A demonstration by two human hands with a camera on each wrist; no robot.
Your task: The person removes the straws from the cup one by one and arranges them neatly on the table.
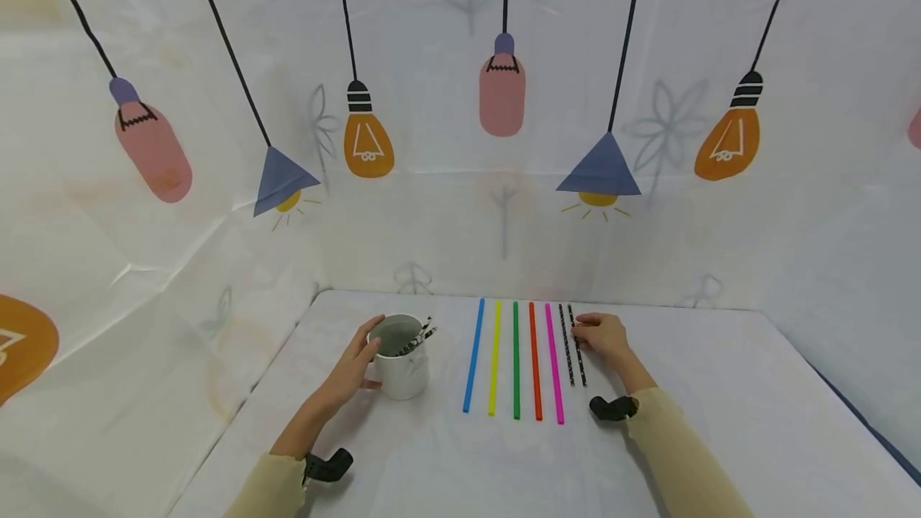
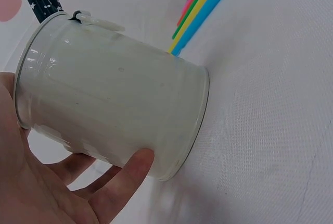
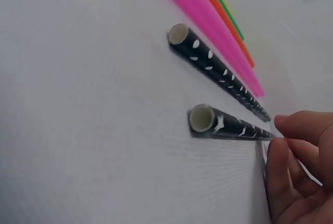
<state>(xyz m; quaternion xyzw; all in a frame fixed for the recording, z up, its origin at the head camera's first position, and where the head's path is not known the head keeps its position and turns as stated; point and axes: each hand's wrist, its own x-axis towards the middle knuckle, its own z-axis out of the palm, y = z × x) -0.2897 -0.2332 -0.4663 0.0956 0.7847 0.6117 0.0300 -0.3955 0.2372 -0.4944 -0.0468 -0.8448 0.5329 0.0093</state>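
Observation:
A white metal bucket (image 1: 403,378) stands upright on the left side of the table, with black-and-white patterned straws (image 1: 416,340) leaning out of its top. My left hand (image 1: 350,362) grips the bucket from its left side; the fingers and thumb (image 2: 125,182) lie against its wall. On the right, my right hand (image 1: 604,336) pinches the far end of a black patterned straw (image 3: 229,125) lying on the table. A second black straw (image 3: 218,70) lies just left of it, untouched.
Left of the black straws lie plastic straws in a row: pink (image 1: 554,366), red (image 1: 536,362), green (image 1: 516,362), yellow (image 1: 494,358) and blue (image 1: 474,356). Behind the white table (image 1: 446,470) rises a fabric backdrop (image 1: 432,238) printed with lamps.

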